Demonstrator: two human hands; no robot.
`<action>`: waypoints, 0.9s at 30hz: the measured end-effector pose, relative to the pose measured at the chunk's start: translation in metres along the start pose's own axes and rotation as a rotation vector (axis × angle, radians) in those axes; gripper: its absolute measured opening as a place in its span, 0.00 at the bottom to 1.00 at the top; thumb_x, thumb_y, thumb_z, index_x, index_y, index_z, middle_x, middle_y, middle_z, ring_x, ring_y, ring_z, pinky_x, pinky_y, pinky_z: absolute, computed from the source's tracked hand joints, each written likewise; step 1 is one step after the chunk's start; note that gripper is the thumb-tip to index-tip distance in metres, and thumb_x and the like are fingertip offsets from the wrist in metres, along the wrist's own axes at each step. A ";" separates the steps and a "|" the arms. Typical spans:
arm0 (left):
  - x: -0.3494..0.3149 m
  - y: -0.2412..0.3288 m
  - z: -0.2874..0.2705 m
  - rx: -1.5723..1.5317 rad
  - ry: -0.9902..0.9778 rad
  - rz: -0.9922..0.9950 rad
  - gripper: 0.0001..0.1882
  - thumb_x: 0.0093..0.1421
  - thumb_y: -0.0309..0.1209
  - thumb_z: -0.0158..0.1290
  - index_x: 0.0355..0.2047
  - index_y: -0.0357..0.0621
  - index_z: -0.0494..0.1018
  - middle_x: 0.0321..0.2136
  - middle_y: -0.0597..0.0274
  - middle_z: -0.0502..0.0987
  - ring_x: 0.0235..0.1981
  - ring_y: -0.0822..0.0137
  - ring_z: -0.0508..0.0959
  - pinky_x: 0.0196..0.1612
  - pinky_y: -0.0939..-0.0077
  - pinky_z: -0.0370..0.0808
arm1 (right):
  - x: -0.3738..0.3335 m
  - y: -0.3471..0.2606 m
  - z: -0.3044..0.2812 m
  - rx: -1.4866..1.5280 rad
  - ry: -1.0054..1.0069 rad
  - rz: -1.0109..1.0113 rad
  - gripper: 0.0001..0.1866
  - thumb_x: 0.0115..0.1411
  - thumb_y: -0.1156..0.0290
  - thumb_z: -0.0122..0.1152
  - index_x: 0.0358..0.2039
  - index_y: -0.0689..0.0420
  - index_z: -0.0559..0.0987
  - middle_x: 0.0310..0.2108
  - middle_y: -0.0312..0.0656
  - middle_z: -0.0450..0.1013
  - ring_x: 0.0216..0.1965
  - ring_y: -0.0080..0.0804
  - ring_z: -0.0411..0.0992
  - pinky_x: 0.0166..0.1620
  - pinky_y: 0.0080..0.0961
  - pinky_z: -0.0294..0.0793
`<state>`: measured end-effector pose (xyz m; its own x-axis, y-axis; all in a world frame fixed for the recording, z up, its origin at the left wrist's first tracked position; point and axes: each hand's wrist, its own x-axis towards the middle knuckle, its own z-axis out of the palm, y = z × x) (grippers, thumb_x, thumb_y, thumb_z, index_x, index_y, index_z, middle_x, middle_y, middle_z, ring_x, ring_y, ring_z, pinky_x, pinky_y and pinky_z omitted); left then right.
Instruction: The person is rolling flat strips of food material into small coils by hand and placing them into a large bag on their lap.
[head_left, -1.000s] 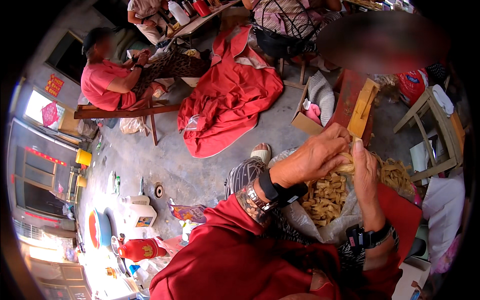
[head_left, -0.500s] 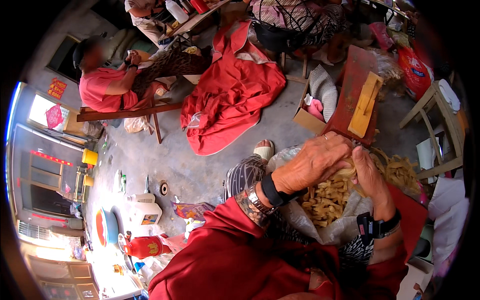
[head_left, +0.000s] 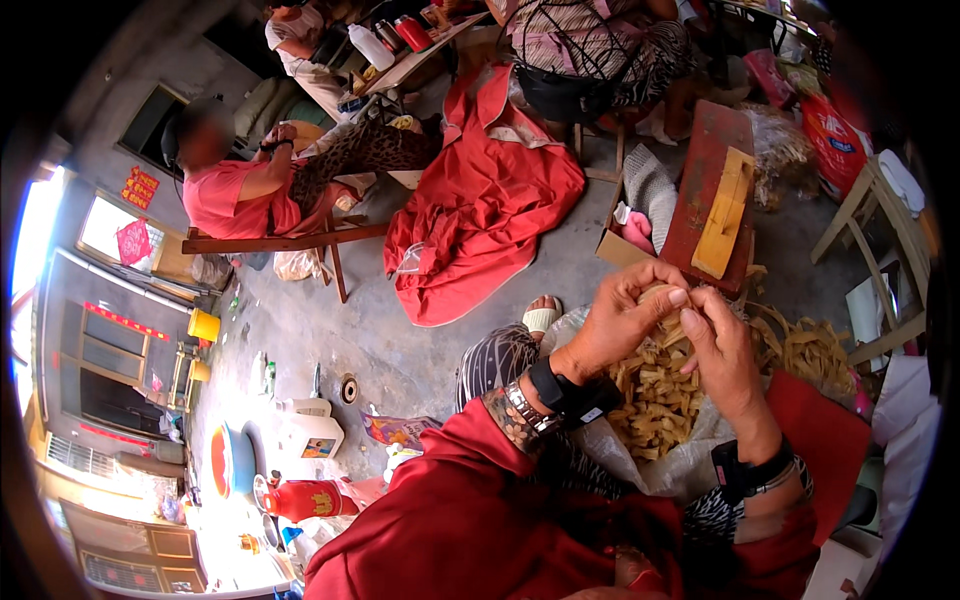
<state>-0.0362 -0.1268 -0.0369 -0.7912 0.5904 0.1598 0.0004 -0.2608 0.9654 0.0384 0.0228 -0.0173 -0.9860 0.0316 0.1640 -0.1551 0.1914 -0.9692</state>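
My left hand is closed, its thumb and fingers pinching a pale yellow strip of which only a little shows. Close against it, my right hand has its thumb and fingertips bent in on the same strip. Below both hands a whitish plastic bag lies in my lap, full of short, folded yellow pieces. Longer yellow strips lie loose to the right of my right hand. Whether these are a foodstuff or a plant fibre I cannot tell.
Beyond my hands stands a red bench with a yellow wooden block on it. A cardboard box sits beside it. Red cloth covers floor ahead. A wooden stool frame stands right. A person in pink sits at left.
My hands have turned and drawn closer together at the fingertips, and the left has rolled to show its thumb. Less of the strip shows now. The whole view has shifted slightly.
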 end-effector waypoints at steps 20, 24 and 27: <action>0.006 0.003 0.015 0.608 -0.106 0.219 0.29 0.60 0.43 0.52 0.54 0.33 0.64 0.37 0.56 0.70 0.29 0.67 0.73 0.35 0.77 0.71 | 0.000 0.046 -0.008 0.730 -0.039 0.219 0.18 0.66 0.58 0.46 0.49 0.57 0.70 0.38 0.33 0.70 0.36 0.16 0.69 0.33 0.13 0.69; 0.010 -0.016 0.011 0.804 -0.061 0.402 0.28 0.59 0.41 0.53 0.52 0.31 0.65 0.36 0.50 0.72 0.30 0.65 0.74 0.33 0.73 0.72 | -0.002 0.038 -0.004 0.545 0.021 0.236 0.20 0.65 0.60 0.47 0.52 0.59 0.68 0.40 0.33 0.69 0.39 0.18 0.68 0.37 0.14 0.69; 0.010 -0.017 0.016 0.711 0.028 0.371 0.23 0.63 0.40 0.48 0.48 0.30 0.68 0.33 0.51 0.75 0.29 0.66 0.76 0.32 0.75 0.72 | 0.000 0.035 -0.004 0.405 -0.039 0.195 0.20 0.66 0.58 0.46 0.52 0.58 0.68 0.39 0.32 0.69 0.38 0.17 0.68 0.35 0.13 0.69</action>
<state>-0.0342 -0.1043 -0.0487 -0.6781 0.5386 0.5001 0.6486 0.1183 0.7519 0.0333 0.0336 -0.0508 -0.9996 -0.0095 -0.0283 0.0297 -0.2145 -0.9763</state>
